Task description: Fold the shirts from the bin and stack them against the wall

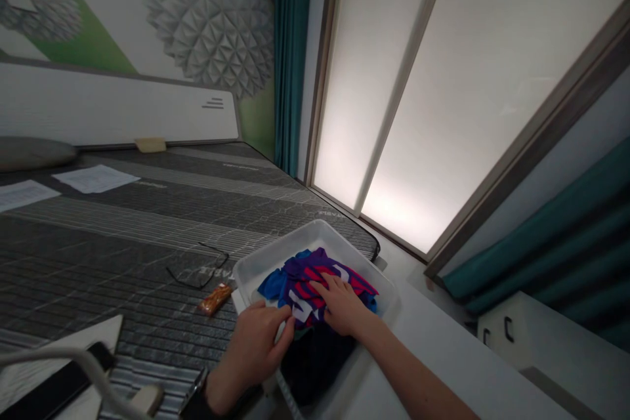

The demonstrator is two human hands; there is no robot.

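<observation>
A white plastic bin (pixel 275 244) holds a heap of clothes. On top lies a purple shirt (pixel 306 268) with red stripes and white markings, and blue cloth (pixel 270 286) shows along its side. A dark garment (pixel 315 364) fills the near end of the bin. My left hand (pixel 258 341) is at the bin's left side, its fingers curled and pinched at the edge of the shirt. Spread across the shirt's striped part, the fingers of my right hand (pixel 343 305) rest on the fabric. The left fingertips are partly hidden.
Eyeglasses (pixel 201 275) and an orange-brown packet (pixel 215 299) lie on the dark mattress (pixel 147 243) left of the bin. Papers (pixel 96 178) lie farther back. A pale cable (pixel 83 361) crosses a black device at lower left. A white cabinet (pixel 546 341) stands right.
</observation>
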